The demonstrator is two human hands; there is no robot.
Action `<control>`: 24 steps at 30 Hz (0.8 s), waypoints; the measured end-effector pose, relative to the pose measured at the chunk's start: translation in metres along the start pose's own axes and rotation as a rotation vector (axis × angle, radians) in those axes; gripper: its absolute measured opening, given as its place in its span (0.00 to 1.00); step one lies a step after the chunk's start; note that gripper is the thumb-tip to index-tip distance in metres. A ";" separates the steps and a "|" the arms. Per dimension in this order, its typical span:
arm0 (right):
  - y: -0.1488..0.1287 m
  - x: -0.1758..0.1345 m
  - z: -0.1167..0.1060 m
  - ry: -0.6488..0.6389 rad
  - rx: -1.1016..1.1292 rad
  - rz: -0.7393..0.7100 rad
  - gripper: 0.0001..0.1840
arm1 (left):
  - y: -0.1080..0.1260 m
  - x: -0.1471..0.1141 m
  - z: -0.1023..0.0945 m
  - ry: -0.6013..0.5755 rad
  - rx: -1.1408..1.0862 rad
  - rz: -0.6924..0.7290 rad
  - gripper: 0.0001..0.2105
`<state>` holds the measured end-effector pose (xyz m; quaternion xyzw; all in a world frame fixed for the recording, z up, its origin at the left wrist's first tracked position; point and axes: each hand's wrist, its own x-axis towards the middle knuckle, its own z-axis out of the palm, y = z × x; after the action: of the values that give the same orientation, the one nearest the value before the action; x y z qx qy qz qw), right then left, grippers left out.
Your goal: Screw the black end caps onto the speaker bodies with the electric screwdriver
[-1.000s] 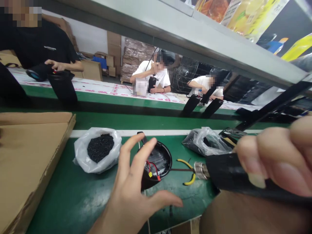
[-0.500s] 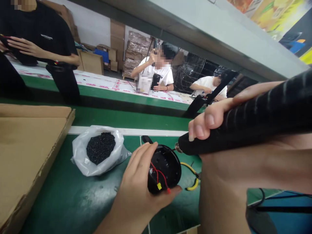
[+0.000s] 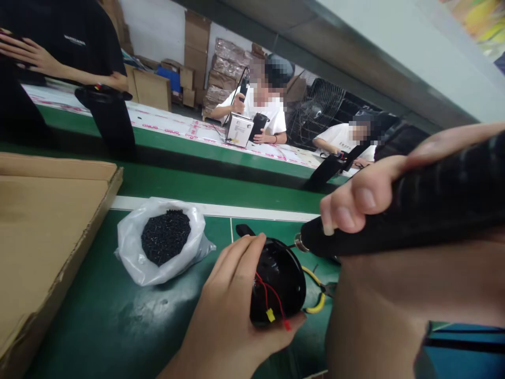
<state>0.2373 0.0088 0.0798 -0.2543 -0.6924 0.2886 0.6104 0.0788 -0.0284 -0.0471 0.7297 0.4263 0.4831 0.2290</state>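
Note:
My left hand (image 3: 232, 300) is wrapped round a round black plastic housing (image 3: 282, 273), its open hollow facing me. Two red wires (image 3: 274, 292), one with a yellow connector and one with a red connector, hang out over the rim. In my right hand (image 3: 359, 197) is a black electric screwdriver (image 3: 426, 205), lying nearly level from the right. Its thin bit points left at the housing's upper rim; whether the tip touches is hard to make out. Yellow-handled pliers (image 3: 317, 295) lie on the green bench just behind the housing.
An open white plastic bag (image 3: 161, 242) of small black screws sits left of my hand. A cardboard box (image 3: 55, 221) stands at the far left. Across the green ledge (image 3: 221, 187), several people work at a paper-covered table (image 3: 165, 129). A grey beam crosses overhead.
The screwdriver bit has drawn back from inside the housing to near its rim. The housing has turned slightly in my left hand, and the whole view has shifted a little.

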 end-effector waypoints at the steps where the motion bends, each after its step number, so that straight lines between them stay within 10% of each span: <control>1: 0.001 0.000 0.001 -0.095 -0.014 -0.053 0.12 | 0.000 0.000 0.000 -0.010 0.011 -0.009 0.40; 24: 0.001 0.004 0.001 -0.248 -0.096 -0.169 0.23 | 0.004 -0.002 -0.002 -0.017 0.100 0.009 0.41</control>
<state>0.2358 0.0120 0.0815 -0.1861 -0.7945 0.2320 0.5295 0.0784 -0.0320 -0.0440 0.7460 0.4447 0.4562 0.1939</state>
